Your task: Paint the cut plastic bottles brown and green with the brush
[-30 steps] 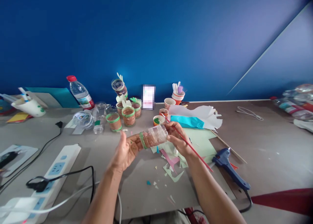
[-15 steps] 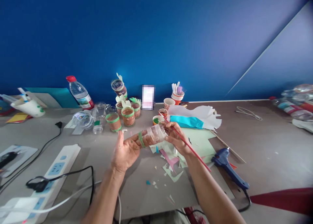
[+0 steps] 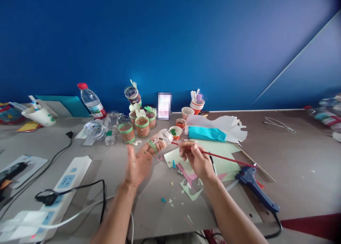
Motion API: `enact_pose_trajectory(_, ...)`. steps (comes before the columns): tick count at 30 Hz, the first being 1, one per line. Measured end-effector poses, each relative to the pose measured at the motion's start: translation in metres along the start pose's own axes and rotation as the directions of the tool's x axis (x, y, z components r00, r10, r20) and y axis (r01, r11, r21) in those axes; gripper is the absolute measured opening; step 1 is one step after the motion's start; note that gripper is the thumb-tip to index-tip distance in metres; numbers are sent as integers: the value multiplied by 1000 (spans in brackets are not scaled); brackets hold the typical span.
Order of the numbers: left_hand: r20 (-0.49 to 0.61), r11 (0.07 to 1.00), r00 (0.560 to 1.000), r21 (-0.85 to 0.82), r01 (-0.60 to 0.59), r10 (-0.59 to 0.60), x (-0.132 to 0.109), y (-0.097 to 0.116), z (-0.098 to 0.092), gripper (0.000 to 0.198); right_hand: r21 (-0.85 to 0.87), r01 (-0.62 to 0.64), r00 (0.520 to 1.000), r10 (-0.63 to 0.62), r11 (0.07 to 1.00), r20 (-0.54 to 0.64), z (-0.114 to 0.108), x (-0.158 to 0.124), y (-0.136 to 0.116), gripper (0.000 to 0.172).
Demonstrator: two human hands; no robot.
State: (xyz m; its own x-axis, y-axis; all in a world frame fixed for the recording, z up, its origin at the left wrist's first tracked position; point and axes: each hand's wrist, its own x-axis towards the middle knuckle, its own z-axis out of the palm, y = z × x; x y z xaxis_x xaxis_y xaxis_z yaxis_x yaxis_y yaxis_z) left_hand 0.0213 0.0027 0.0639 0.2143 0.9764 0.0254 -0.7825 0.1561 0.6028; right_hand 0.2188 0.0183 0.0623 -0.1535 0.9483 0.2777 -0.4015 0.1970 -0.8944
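My left hand (image 3: 138, 164) has its fingers pushed inside a clear cut plastic bottle (image 3: 161, 139) with a green band and brown paint, holding it up on its side over the table. My right hand (image 3: 194, 158) pinches a thin red paintbrush (image 3: 221, 155), whose tip points left at the bottle. A small paper cup of paint (image 3: 176, 132) stands just behind the bottle. Several finished brown-painted jars with green bands (image 3: 141, 125) stand further back.
A blue glue gun (image 3: 254, 187) lies right of my right hand. Paper sheets and scraps (image 3: 213, 144) cover the middle. A power strip (image 3: 66, 181) with cables lies at the left. A water bottle (image 3: 92, 101) and cups (image 3: 196, 104) stand by the blue wall.
My right hand has let go of the bottle's end and drawn back to the right, swinging the brush nearly level. The bottle now rests on my left fingers alone, tilted further away.
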Motion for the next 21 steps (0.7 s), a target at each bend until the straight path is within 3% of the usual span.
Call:
enact_pose_trajectory(7, 48, 996, 999, 84, -29, 25, -1, -1, 1, 84, -77, -53, 999, 54, 996, 9, 4, -3, -4, 26)
enact_pose_trajectory(12, 10, 994, 1000, 109, -23, 22, -2, -2, 2, 89, -316, 68, 997, -55, 946, 48, -3, -2, -4, 18)
enact_pose_trajectory(15, -7, 996, 1000, 94, -3, 4, -1, -3, 2, 91, -322, 105, 994, -100, 941, 35, -7, -2, -5, 17)
enact_pose_trajectory(19, -24, 997, 1000, 79, 7, -5, 0, -4, 2, 90, -376, 95, 992, -56, 922, 114, -5, -2, -6, 16)
enact_pose_trajectory(21, -23, 996, 1000, 86, 12, -10, 0, -4, 1, 90, -419, 110, 993, -84, 901, 79, -4, -2, -6, 16)
